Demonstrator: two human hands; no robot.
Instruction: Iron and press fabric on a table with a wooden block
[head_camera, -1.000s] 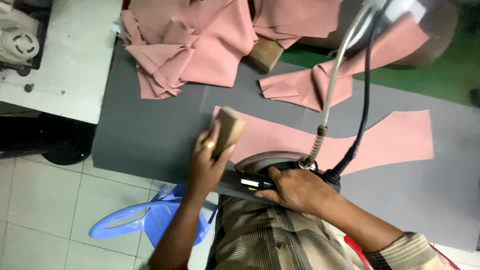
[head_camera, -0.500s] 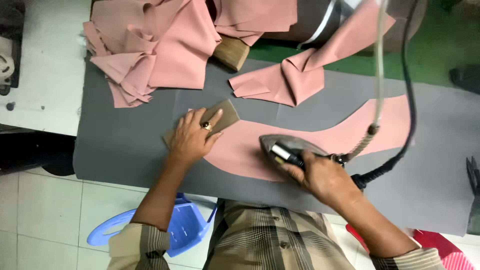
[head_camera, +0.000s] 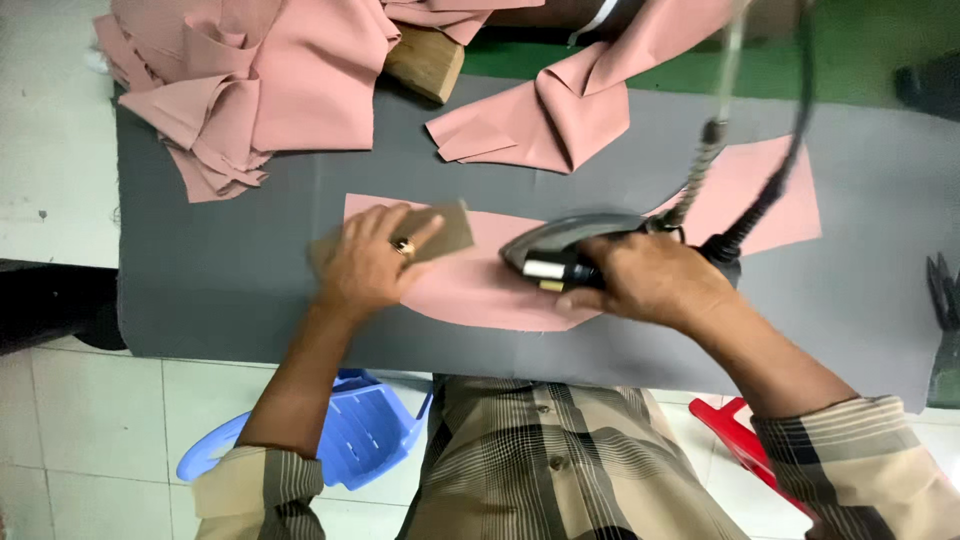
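Pressing: right hand (head_camera: 650, 280) wraps the iron (head_camera: 560, 255), now slid left along the pink strip (head_camera: 480, 290).
Left hand (head_camera: 370, 262): flat, fingers spread on the tan block (head_camera: 445, 232) (moved with it).
Strip: on grey table (head_camera: 220, 280).

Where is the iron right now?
In the head view the iron sits right of centre on the pink strip on the grey table, in the right hand, across from the left hand.

A dark steam iron (head_camera: 560, 250) and tan card template (head_camera: 445, 232) lie on a flat pink fabric piece (head_camera: 480, 285).
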